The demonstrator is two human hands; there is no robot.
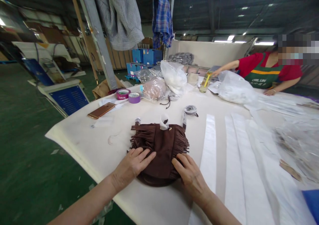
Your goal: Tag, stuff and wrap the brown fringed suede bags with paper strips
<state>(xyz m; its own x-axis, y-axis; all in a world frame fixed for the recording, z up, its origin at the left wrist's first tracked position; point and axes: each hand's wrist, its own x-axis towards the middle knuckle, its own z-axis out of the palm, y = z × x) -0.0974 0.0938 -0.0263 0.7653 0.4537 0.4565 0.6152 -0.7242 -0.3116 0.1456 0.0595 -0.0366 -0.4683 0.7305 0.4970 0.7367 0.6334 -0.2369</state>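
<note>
A dark brown fringed handbag lies on the white table in front of me, its rounded bottom toward me. My left hand rests on the bag's left side, with fingers stretched over the fringe and the middle panel. On the right side, my right hand touches the edge of the middle panel, fingers bent and slightly apart. White wrapping sits around a piece at the bag's top. A wrapped strap is coiled on the table behind the bag's right corner.
A phone, a magenta tape roll and a purple tape roll lie at the back left. Plastic-wrapped items stand behind. White strips stretch along the right. A co-worker in a green apron reaches over the far side.
</note>
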